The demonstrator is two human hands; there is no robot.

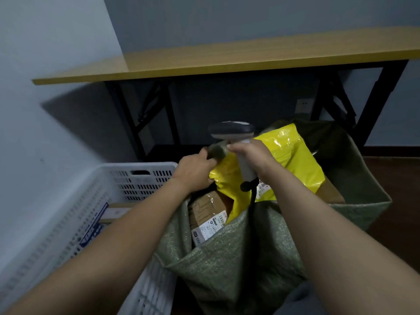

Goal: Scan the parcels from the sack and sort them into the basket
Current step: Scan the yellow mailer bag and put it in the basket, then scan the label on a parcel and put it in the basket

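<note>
Left hand (195, 170) grips a fold of the sack (227, 258); right hand (252, 159) wraps the scanner (231, 131). Below the fingers (239, 149), the mailer (291, 155) looks light, soft, slippery (pinch a corner, I'd say).

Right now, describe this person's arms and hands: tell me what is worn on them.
Nothing worn shows. The left hand and right hand are bare, without gloves or visible rings. The left forearm and right forearm are uncovered to the frame's edge: no sleeves, watch or bracelets in view.
</note>
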